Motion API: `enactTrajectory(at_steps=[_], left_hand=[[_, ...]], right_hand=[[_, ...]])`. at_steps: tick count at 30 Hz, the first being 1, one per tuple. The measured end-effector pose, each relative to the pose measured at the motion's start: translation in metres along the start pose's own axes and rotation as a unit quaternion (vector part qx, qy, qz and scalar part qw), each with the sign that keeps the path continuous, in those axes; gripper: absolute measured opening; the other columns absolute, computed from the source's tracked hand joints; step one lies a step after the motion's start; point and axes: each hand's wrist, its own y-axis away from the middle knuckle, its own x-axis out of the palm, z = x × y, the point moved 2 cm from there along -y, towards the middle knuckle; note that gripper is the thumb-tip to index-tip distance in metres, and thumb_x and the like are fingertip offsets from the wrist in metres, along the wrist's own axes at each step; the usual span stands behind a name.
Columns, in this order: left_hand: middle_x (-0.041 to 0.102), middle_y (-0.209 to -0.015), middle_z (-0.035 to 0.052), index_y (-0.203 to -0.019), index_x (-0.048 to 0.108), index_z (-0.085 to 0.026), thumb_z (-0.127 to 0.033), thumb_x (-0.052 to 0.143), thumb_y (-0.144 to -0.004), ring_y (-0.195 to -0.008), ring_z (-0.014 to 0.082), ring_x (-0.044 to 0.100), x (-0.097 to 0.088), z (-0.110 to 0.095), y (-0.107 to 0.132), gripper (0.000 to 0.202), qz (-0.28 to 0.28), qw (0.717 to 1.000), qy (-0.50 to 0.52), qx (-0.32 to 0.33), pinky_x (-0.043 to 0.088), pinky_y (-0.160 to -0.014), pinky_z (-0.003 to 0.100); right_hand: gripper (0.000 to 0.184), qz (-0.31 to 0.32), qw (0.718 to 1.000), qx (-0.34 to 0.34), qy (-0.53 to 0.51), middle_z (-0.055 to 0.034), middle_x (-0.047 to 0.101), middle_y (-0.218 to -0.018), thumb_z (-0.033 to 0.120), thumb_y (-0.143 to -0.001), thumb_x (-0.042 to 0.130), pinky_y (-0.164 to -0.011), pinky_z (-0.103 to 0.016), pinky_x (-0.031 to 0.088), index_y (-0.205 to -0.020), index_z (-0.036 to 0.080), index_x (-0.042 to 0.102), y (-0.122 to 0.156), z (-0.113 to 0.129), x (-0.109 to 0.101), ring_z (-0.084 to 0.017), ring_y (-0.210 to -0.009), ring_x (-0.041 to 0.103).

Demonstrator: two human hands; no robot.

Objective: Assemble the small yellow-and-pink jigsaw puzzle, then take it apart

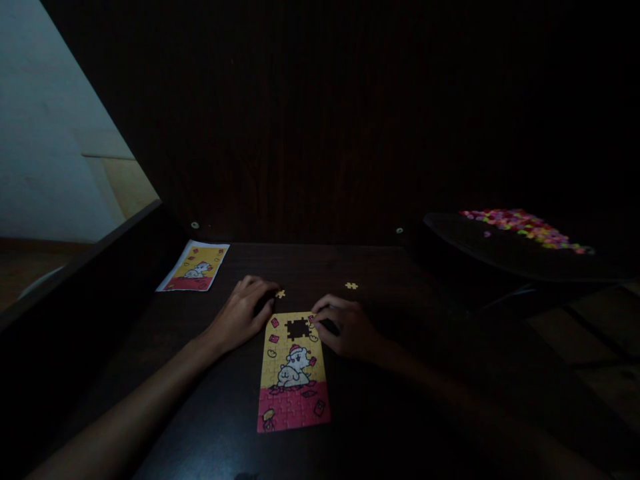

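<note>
A jigsaw puzzle (293,400) lies in front of me, with two white cartoon animals on yellow above red. Near its top is a dark gap (298,329) where pieces are absent. My left hand (245,311) rests on the table at the puzzle's upper left, thumb apart from the fingers. Its fingertips are at a loose yellow puzzle piece (281,293); whether they touch it is unclear. My right hand (345,325) is bent at the puzzle's upper right edge, thumb and fingertips curled onto it. Another loose yellow puzzle piece (351,285) lies beyond my right hand.
A printed picture card (200,267) matching the puzzle lies at the back left of the dark table (210,413). A raised board (95,260) borders the left side, and a dark panel (290,133) stands behind. Small colourful pieces (530,227) are heaped on a dark surface at right.
</note>
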Motion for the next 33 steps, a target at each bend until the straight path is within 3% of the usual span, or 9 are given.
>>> enactTrajectory(at_steps=[9, 17, 24, 33], left_hand=[[0.061, -0.125, 0.0107, -0.12, 0.064, -0.02, -0.028, 0.051, -0.094, -0.115, 0.0297, 0.048, 0.003, 0.004, -0.002, 0.03, -0.014, 0.999, -0.032, -0.014, 0.044, -0.097, 0.053], [0.063, -0.121, 0.0099, -0.106, 0.07, -0.021, -0.03, 0.053, -0.094, -0.113, 0.0297, 0.048, 0.004, 0.006, -0.004, 0.022, -0.002, 1.0, -0.019, -0.022, 0.044, -0.096, 0.053], [0.062, -0.119, 0.009, -0.103, 0.07, -0.021, -0.031, 0.055, -0.092, -0.114, 0.0296, 0.048, 0.003, 0.005, -0.005, 0.021, 0.005, 0.999, -0.011, -0.035, 0.043, -0.097, 0.051], [0.062, -0.119, 0.0085, -0.1, 0.072, -0.022, -0.034, 0.061, -0.091, -0.113, 0.0295, 0.048, 0.005, 0.006, -0.006, 0.019, 0.001, 1.0, -0.018, -0.02, 0.042, -0.096, 0.051]], right_hand=[[0.01, -0.079, 0.996, 0.034, -0.032, -0.0038, 0.07, -0.083, 0.017, -0.083, 0.061, -0.055, -0.024, 0.046, -0.077, 0.019, 0.067, -0.005, 0.004, -0.009, -0.013, -0.062, 0.06], [0.015, -0.188, 0.977, 0.087, -0.045, -0.0041, 0.067, -0.076, 0.017, -0.082, 0.06, -0.05, -0.025, 0.041, -0.067, 0.019, 0.064, -0.006, -0.002, -0.017, -0.013, -0.057, 0.054], [0.014, -0.183, 0.981, 0.067, -0.024, -0.0027, 0.067, -0.075, 0.013, -0.079, 0.059, -0.049, -0.023, 0.04, -0.067, 0.018, 0.063, -0.006, 0.0, -0.015, -0.009, -0.05, 0.048], [0.015, -0.173, 0.983, 0.051, -0.014, -0.0027, 0.067, -0.074, 0.012, -0.08, 0.059, -0.052, -0.024, 0.04, -0.067, 0.019, 0.064, -0.007, 0.001, -0.013, -0.011, -0.054, 0.052]])
